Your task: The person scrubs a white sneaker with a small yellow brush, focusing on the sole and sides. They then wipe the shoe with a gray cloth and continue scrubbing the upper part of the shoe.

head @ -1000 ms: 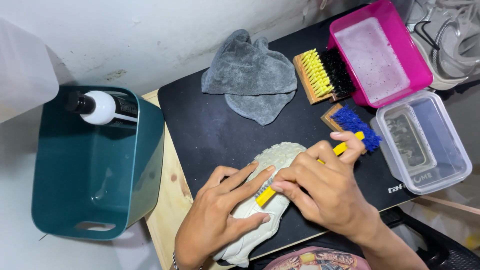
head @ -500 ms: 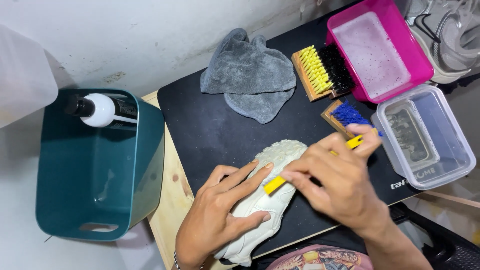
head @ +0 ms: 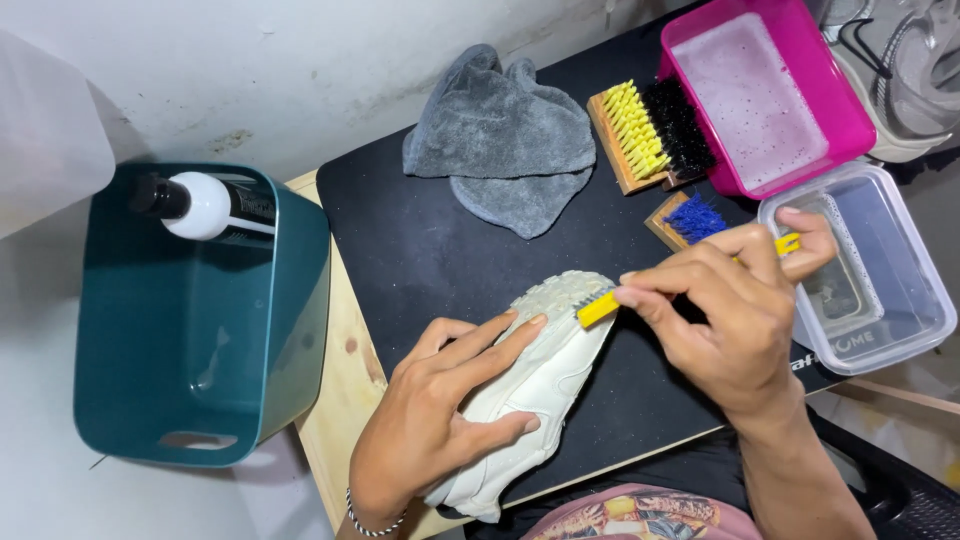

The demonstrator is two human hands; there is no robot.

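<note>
A person's left hand lies flat, fingers spread, pressing a cream-white sneaker onto the black mat that covers the wooden worktop. The shoe rests on its side near the mat's front edge, its ridged sole turned up. The right hand is closed around a small yellow-handled brush, whose head meets the sole at the toe; the bristles are too small to make out, though they appear dark. Behind the hands, a crumpled grey cloth lies on the mat, with a wooden brush of yellow and black bristles just beside a pink tub of sudsy water. A smaller blue-bristled brush sits between the tub and a clear plastic container. To the left, off the mat, a teal bin holds a dark bottle with a white collar.
</note>
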